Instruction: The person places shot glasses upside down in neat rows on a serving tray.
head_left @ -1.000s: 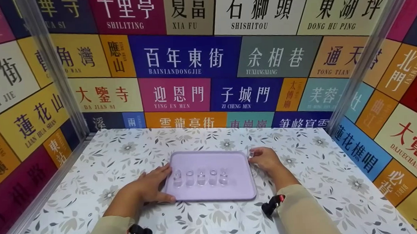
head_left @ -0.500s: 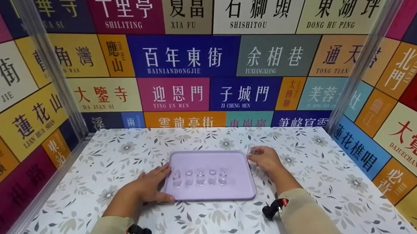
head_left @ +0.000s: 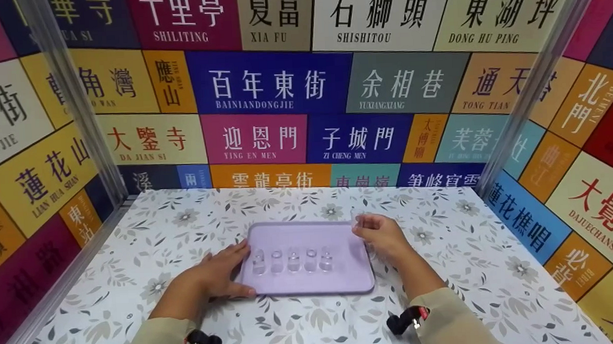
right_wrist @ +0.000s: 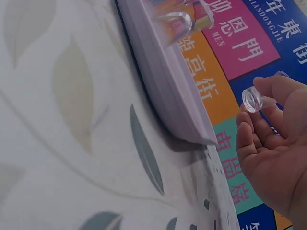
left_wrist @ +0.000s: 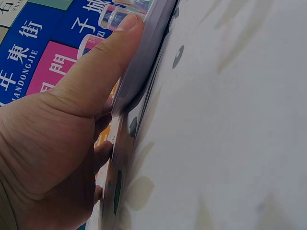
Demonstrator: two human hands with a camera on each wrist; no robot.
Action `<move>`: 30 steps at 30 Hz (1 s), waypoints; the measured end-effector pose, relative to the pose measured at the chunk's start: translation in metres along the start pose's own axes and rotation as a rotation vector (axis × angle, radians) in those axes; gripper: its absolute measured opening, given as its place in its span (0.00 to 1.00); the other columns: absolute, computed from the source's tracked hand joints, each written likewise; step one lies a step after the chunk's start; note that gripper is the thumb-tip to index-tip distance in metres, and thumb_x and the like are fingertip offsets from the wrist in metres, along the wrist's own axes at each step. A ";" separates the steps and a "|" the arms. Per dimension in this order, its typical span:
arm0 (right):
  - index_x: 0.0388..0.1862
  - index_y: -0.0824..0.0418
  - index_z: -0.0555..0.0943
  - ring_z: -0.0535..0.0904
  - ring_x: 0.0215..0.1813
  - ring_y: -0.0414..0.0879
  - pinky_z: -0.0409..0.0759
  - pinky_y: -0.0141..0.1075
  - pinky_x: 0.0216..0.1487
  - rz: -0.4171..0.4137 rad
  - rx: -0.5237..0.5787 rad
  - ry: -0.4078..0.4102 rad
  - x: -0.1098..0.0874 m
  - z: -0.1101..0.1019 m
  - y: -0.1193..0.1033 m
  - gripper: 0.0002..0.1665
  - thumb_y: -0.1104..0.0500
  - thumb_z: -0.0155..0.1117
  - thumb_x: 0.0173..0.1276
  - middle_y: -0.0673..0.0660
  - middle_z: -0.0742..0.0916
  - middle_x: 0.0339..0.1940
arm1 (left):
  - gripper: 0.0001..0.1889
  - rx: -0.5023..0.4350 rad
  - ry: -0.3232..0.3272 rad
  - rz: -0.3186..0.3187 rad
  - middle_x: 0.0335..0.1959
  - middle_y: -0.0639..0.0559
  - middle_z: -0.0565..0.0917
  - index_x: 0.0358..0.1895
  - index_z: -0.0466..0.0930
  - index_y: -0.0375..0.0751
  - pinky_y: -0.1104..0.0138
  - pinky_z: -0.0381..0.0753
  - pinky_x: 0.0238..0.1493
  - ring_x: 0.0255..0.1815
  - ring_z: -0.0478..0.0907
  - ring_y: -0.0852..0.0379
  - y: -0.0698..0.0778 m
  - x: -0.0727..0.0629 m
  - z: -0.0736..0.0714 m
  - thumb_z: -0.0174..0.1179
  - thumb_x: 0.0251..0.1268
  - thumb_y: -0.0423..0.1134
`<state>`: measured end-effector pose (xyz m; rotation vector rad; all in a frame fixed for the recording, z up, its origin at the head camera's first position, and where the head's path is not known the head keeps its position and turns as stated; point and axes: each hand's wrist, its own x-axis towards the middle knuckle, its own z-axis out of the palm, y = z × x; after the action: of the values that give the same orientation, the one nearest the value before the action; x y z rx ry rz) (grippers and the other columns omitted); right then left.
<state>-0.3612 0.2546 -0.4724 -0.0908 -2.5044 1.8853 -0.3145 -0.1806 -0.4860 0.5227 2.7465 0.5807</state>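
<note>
A lilac tray [head_left: 312,285] lies on the patterned tabletop, bearing a row of several small clear shot glasses [head_left: 293,262]. My left hand [head_left: 217,273] rests spread against its left end, the thumb at the near corner and the fingers along the side. The left wrist view shows that thumb [left_wrist: 91,76] stretched over the rim. My right hand [head_left: 386,236] pinches another shot glass [head_left: 357,218] between thumb and fingers, raised over the tray's far right corner. In the right wrist view this glass [right_wrist: 251,99] is tilted, its thick round end facing the camera.
A leaf-and-flower covering [head_left: 314,323] spreads over the table. Sign-printed walls [head_left: 275,84] stand behind it and at both sides, with clear corner posts [head_left: 533,86] at left and right. Black wrist devices [head_left: 205,343] sit at both cuffs.
My right hand has lifted the shot glass from beside the tray's right edge and moved it left over the far right corner. The left hand and the row of glasses have stayed put.
</note>
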 end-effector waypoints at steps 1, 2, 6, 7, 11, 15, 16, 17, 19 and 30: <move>0.65 0.61 0.85 0.84 0.56 0.44 0.86 0.31 0.56 -0.009 0.000 -0.009 -0.003 0.001 -0.002 0.26 0.57 0.77 0.70 0.55 0.89 0.55 | 0.65 0.000 0.002 0.006 0.92 0.59 0.45 0.89 0.49 0.56 0.33 0.36 0.89 0.93 0.42 0.42 -0.001 0.000 0.000 0.73 0.51 0.76; 0.65 0.60 0.85 0.85 0.56 0.44 0.86 0.31 0.55 -0.017 -0.008 -0.017 -0.005 0.002 -0.004 0.26 0.56 0.77 0.70 0.55 0.90 0.55 | 0.65 0.000 0.003 0.011 0.92 0.58 0.45 0.89 0.50 0.55 0.33 0.36 0.89 0.93 0.43 0.41 -0.001 0.000 0.000 0.73 0.52 0.75; 0.66 0.58 0.86 0.87 0.55 0.42 0.85 0.31 0.53 -0.049 -0.033 -0.047 -0.016 0.006 -0.011 0.26 0.54 0.76 0.71 0.56 0.90 0.58 | 0.65 -0.007 0.000 0.005 0.92 0.59 0.45 0.89 0.50 0.56 0.34 0.34 0.89 0.93 0.42 0.43 -0.001 0.000 0.000 0.74 0.51 0.75; 0.66 0.59 0.86 0.87 0.55 0.43 0.85 0.32 0.52 -0.058 -0.030 -0.056 -0.019 0.006 -0.013 0.26 0.54 0.76 0.72 0.56 0.90 0.58 | 0.65 -0.011 0.000 0.003 0.92 0.59 0.45 0.89 0.49 0.56 0.34 0.34 0.89 0.93 0.42 0.42 -0.001 0.000 0.000 0.74 0.51 0.75; 0.65 0.60 0.86 0.87 0.52 0.43 0.85 0.33 0.51 -0.074 -0.005 -0.074 -0.027 0.008 -0.017 0.26 0.54 0.77 0.71 0.56 0.90 0.55 | 0.65 -0.021 0.004 -0.003 0.92 0.60 0.45 0.89 0.49 0.56 0.34 0.34 0.89 0.93 0.42 0.43 0.000 0.000 0.001 0.74 0.50 0.75; 0.63 0.65 0.85 0.86 0.48 0.43 0.86 0.32 0.49 -0.084 0.038 -0.078 -0.033 0.008 -0.019 0.26 0.57 0.78 0.69 0.55 0.90 0.49 | 0.65 -0.013 0.005 -0.003 0.92 0.60 0.45 0.89 0.49 0.57 0.34 0.34 0.89 0.93 0.42 0.42 0.000 0.000 0.001 0.74 0.50 0.75; 0.62 0.66 0.85 0.86 0.48 0.43 0.86 0.31 0.47 -0.089 0.048 -0.078 -0.034 0.008 -0.019 0.25 0.58 0.78 0.68 0.54 0.90 0.48 | 0.65 -0.012 0.004 -0.004 0.92 0.60 0.45 0.89 0.49 0.57 0.35 0.34 0.89 0.93 0.42 0.43 0.000 0.000 0.001 0.74 0.50 0.75; 0.61 0.67 0.85 0.86 0.47 0.43 0.86 0.31 0.47 -0.092 0.056 -0.076 -0.036 0.007 -0.019 0.25 0.59 0.78 0.68 0.54 0.90 0.46 | 0.65 -0.012 0.004 -0.005 0.92 0.61 0.45 0.89 0.49 0.57 0.35 0.34 0.89 0.93 0.42 0.43 0.000 0.000 0.001 0.73 0.50 0.76; 0.59 0.68 0.85 0.85 0.46 0.42 0.85 0.30 0.45 -0.105 0.066 -0.079 -0.038 0.006 -0.017 0.24 0.60 0.78 0.68 0.53 0.89 0.45 | 0.65 -0.015 0.001 -0.007 0.92 0.61 0.44 0.89 0.49 0.58 0.35 0.34 0.90 0.93 0.42 0.43 0.000 0.001 0.001 0.73 0.50 0.76; 0.62 0.70 0.84 0.88 0.47 0.41 0.87 0.31 0.47 -0.116 0.082 -0.103 -0.044 0.001 -0.012 0.25 0.61 0.76 0.69 0.54 0.93 0.50 | 0.66 -0.006 -0.001 -0.007 0.92 0.59 0.45 0.89 0.48 0.57 0.33 0.36 0.89 0.93 0.42 0.42 0.001 0.001 0.001 0.74 0.50 0.76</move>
<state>-0.3183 0.2482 -0.4602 0.1532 -2.4314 1.9908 -0.3146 -0.1795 -0.4864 0.5112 2.7439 0.5868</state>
